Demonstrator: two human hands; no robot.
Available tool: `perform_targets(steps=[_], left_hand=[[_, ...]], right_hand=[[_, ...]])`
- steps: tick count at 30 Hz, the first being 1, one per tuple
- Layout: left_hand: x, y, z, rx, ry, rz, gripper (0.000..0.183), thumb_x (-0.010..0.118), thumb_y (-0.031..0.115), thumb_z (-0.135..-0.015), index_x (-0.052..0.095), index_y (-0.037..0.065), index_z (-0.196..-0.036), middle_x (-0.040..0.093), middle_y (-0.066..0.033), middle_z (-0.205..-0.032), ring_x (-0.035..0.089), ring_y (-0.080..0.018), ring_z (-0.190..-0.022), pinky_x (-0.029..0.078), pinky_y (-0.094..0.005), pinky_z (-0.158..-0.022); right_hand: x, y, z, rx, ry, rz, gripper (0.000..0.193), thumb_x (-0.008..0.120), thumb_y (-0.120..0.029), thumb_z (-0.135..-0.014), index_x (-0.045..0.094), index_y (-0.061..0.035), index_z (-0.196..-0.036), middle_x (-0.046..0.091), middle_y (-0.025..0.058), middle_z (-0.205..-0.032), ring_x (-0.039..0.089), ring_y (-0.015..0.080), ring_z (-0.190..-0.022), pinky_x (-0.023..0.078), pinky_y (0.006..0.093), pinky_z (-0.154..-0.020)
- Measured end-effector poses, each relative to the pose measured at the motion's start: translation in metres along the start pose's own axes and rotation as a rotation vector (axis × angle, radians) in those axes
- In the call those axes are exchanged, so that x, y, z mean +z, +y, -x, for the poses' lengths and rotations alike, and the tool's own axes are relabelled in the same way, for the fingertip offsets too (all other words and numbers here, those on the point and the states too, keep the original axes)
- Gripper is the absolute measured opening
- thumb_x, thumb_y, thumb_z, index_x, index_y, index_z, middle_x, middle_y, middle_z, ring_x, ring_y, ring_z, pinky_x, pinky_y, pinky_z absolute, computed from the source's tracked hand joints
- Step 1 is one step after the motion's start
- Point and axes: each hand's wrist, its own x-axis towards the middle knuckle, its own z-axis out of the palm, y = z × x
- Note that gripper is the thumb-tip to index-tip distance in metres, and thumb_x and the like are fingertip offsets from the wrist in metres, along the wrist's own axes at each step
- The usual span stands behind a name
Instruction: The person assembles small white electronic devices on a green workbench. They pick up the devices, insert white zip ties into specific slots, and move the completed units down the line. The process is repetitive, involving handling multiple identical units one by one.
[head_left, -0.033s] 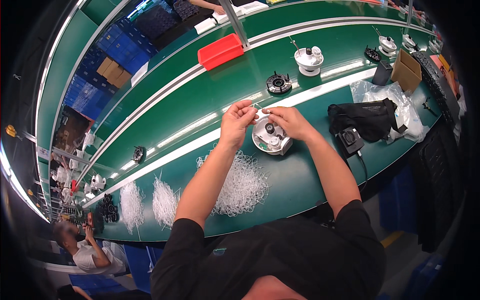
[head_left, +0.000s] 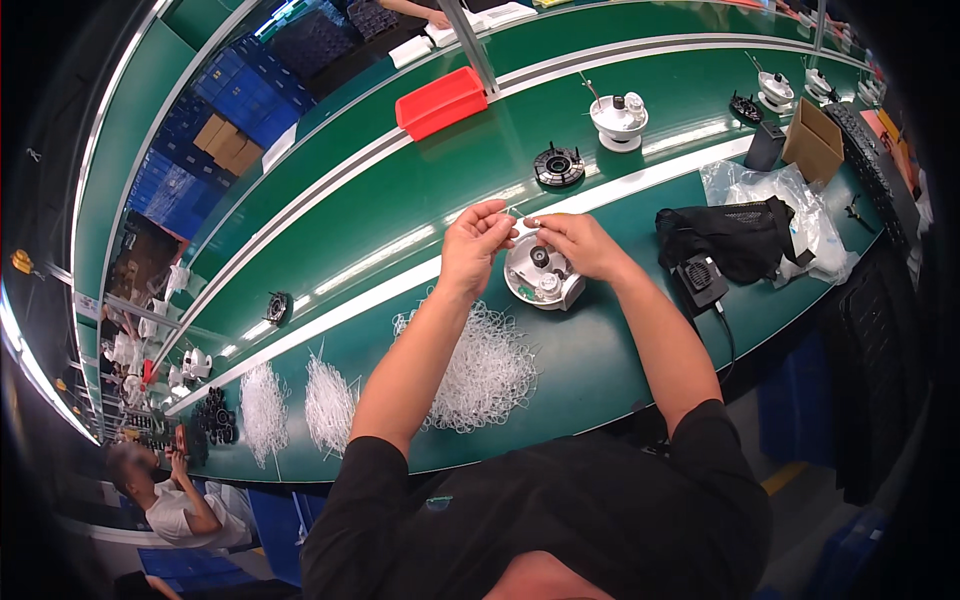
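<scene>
Above the far rim of a white round appliance housing (head_left: 518, 284), my left hand (head_left: 476, 243) and my right hand (head_left: 578, 243) are close together, each with thumb and fingertips pinched. Between the fingertips shows a short piece of thin white wire (head_left: 515, 211); its ends are hidden by the fingers. Inside the open housing are a black round knob-like part (head_left: 540, 257), a white round part and a bit of green circuit board. A pile of looped clear-white wires (head_left: 486, 375) lies beside my left forearm.
Two smaller wire bundles (head_left: 264, 415) lie left. Beyond the white rail stand a black ring-shaped part (head_left: 557, 166), another white housing (head_left: 618, 125) and a red tray (head_left: 441, 104). At right are a black cloth bag (head_left: 726, 238), a small corded fan-like device (head_left: 702, 281) and a cardboard box (head_left: 812, 142).
</scene>
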Motion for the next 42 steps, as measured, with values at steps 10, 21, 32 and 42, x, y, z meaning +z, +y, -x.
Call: perform_targets(steps=[10, 21, 32, 42], left_hand=[[0.005, -0.001, -0.002, -0.040, -0.135, -0.244, 0.022, 0.072, 0.004, -0.089, 0.067, -0.001, -0.110, 0.071, -0.0071, -0.095, 0.066, -0.0118, -0.080, 0.055, -0.0245, -0.071], [0.019, -0.001, 0.000, 0.023, -0.064, -0.671, 0.014, 0.078, 0.010, -0.084, 0.072, -0.001, -0.092, 0.072, -0.0053, -0.082, 0.063, -0.0078, -0.072, 0.052, -0.0248, -0.064], [0.017, -0.010, 0.000, 0.336, -0.196, -1.130, 0.008, 0.070, 0.004, -0.082, 0.070, 0.002, -0.090, 0.067, -0.0093, -0.085, 0.065, -0.0236, -0.077, 0.051, -0.0350, -0.069], [0.021, -0.019, 0.006, 0.401, -0.097, -1.269, 0.006, 0.069, 0.005, -0.079, 0.068, 0.004, -0.085, 0.064, -0.0120, -0.088, 0.065, -0.0331, -0.082, 0.052, -0.0415, -0.073]], right_hand=[[-0.003, -0.003, -0.002, -0.045, -0.057, 0.135, 0.022, 0.055, -0.015, -0.097, 0.066, -0.0003, -0.109, 0.067, 0.0165, -0.088, 0.065, 0.0281, -0.080, 0.050, 0.0370, -0.074], [-0.001, 0.003, 0.003, -0.032, 0.038, -0.193, 0.036, 0.062, -0.007, -0.094, 0.059, -0.0030, -0.130, 0.069, 0.0077, -0.088, 0.062, 0.0107, -0.073, 0.051, 0.0272, -0.065], [-0.002, 0.012, -0.004, 0.019, 0.253, -0.318, 0.020, 0.062, -0.019, -0.096, 0.069, -0.0002, -0.099, 0.069, 0.0055, -0.094, 0.061, 0.0101, -0.093, 0.048, 0.0282, -0.083], [-0.009, 0.005, 0.004, 0.148, 0.110, 0.063, 0.016, 0.069, -0.023, -0.087, 0.071, -0.0078, -0.093, 0.061, 0.0053, -0.075, 0.058, 0.0164, -0.072, 0.046, 0.0315, -0.069]])
